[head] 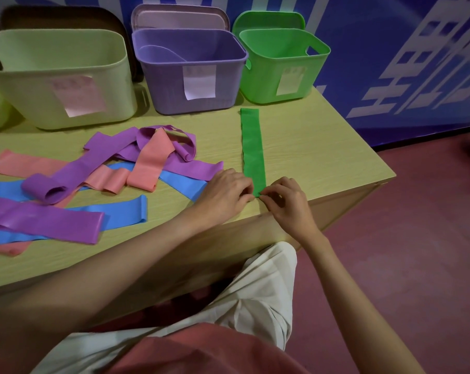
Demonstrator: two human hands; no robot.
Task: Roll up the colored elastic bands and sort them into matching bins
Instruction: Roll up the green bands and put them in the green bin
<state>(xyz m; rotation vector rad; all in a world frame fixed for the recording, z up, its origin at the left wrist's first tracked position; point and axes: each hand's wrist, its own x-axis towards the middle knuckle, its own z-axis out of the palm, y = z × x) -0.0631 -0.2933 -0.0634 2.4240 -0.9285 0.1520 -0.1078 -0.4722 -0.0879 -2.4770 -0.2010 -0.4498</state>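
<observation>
A green elastic band point(252, 147) lies flat and straight on the wooden table point(309, 147), running from the front edge toward the green bin point(279, 68). My left hand point(225, 188) and my right hand point(286, 199) pinch its near end from either side, fingers curled on the band's edge. A loose heap of purple bands point(115, 155), pink bands point(147, 163) and blue bands point(126, 211) covers the table's left half. The purple bin point(190, 74) stands at the back centre with a purple band lying inside it.
A pale yellow-green bin point(58, 76) stands at the back left. Each bin carries a paper label, and lids lean behind them. The table's right edge drops to a reddish floor point(417, 238). My knee in light trousers point(266, 292) is under the front edge.
</observation>
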